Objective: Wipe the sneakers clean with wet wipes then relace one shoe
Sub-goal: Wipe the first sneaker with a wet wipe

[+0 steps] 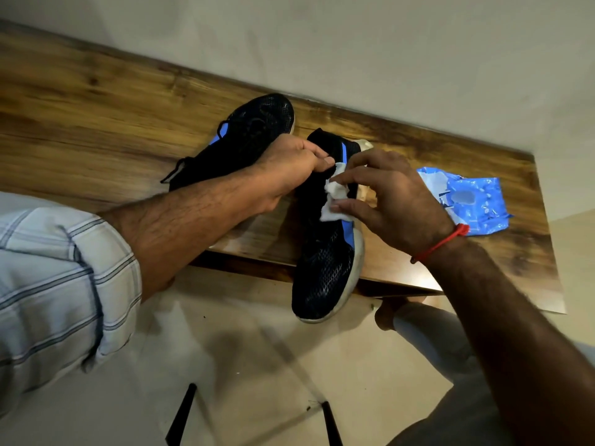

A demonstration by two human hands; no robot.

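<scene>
Two black mesh sneakers with blue stripes and white soles are on the wooden table [96, 101]. The near sneaker [325, 268] hangs with its toe over the table's front edge. My left hand [289, 169] grips its collar at the heel end. My right hand [392, 197] pinches a crumpled white wet wipe [335, 201] and holds it against the sneaker's upper beside the blue stripe. The other sneaker [251, 133] lies behind my left forearm, its black lace trailing to the left.
A blue wet wipes pack [473, 201] lies on the table to the right of my right hand. A wall runs along the table's far edge. Below the front edge are the tiled floor, black table legs [182, 413] and my knee [415, 320].
</scene>
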